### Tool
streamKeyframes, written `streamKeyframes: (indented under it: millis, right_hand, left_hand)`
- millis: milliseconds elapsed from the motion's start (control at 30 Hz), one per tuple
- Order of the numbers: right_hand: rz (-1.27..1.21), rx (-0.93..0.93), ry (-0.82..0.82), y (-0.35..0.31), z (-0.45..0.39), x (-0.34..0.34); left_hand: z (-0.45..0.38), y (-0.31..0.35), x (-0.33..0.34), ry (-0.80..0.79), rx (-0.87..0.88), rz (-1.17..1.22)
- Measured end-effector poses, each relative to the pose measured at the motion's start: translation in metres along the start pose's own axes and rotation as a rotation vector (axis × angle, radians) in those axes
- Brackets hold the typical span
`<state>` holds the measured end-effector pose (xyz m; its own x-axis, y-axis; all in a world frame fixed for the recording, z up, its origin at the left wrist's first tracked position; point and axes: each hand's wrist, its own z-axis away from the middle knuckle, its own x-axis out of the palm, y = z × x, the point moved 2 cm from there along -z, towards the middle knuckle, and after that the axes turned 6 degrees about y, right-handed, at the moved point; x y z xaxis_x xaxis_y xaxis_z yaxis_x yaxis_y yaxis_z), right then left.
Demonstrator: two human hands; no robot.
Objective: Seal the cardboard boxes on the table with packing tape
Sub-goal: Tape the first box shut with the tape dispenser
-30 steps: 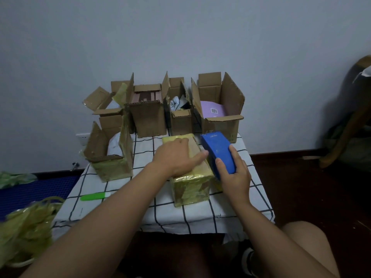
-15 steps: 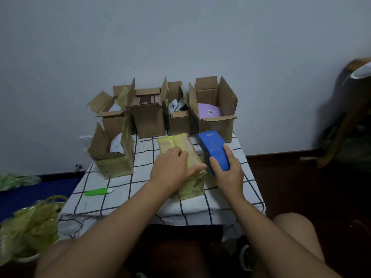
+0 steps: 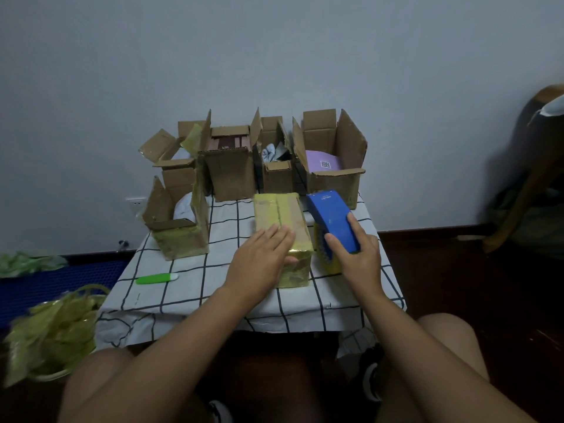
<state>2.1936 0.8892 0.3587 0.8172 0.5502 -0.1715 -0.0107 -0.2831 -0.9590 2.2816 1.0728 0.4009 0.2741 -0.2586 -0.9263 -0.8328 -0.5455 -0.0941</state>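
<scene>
Left-hand fingers lie straight and flat on the near top of the closed box; 1.0 s ago they curled over its top edge, so the grip has relaxed to a flat press. Right-hand fingers wrap the blue tape dispenser, held just right of the closed box, about where it was 1.0 s ago. Yellowish tape covers the box top beyond the left fingers and down its near face. Judgement: this box looks sealed; smoothing pass. Left of the fingers: green cutter on the bench. Beyond: 5 open boxes with flaps up, not yet taped.
</scene>
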Motion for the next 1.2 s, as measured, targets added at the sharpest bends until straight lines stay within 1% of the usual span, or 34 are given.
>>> streamKeyframes:
  millis: [167,267,333,400,467,533,600,667,800,900,967,1000,1100,1200]
  right_hand:
    - [0.017,-0.019,-0.011,-0.004,-0.001,-0.001]
    - [-0.016,-0.051,-0.024,-0.004,0.001,-0.002]
    - [0.023,-0.063,-0.028,-0.003,-0.002,-0.002]
    - [0.108,-0.073,-0.044,-0.007,-0.007,-0.002]
    - [0.178,-0.067,-0.073,-0.014,-0.011,-0.001]
    - [0.165,-0.04,-0.082,-0.021,-0.013,-0.002]
    - [0.079,-0.026,-0.067,-0.027,-0.013,-0.009]
    - [-0.048,-0.036,-0.055,-0.037,-0.015,-0.023]
    - [-0.252,-0.087,-0.082,-0.068,-0.022,-0.06]
    - [-0.379,-0.081,-0.166,-0.087,-0.024,-0.076]
    - [-0.44,-0.048,-0.244,-0.094,-0.023,-0.077]
    - [-0.464,-0.027,-0.276,-0.095,-0.02,-0.076]
    - [-0.507,-0.001,-0.347,-0.096,-0.017,-0.071]
    - [-0.558,0.025,-0.41,-0.092,-0.018,-0.065]
  left_hand:
    - [0.001,-0.014,0.004,0.014,0.023,0.104]
    - [0.004,-0.016,0.007,0.098,0.037,0.147]
    - [0.004,-0.015,0.011,0.143,0.021,0.141]
    - [0.005,-0.013,0.011,0.145,0.005,0.157]
    - [0.005,-0.015,0.008,0.13,0.025,0.167]
    - [0.005,-0.015,0.001,0.106,0.023,0.198]
    - [0.005,-0.014,-0.007,0.038,-0.067,0.31]
    - [0.001,-0.013,-0.017,0.014,-0.21,0.489]
    - [-0.014,-0.013,-0.038,0.135,-0.505,0.86]
    - [-0.03,-0.009,-0.053,0.156,-0.694,1.175]
    - [-0.038,-0.003,-0.064,0.106,-0.798,1.384]
    - [-0.039,0.0,-0.068,0.053,-0.844,1.449]
    - [-0.038,0.005,-0.079,-0.113,-0.901,1.547]
    - [-0.032,0.002,-0.089,-0.157,-0.88,1.65]
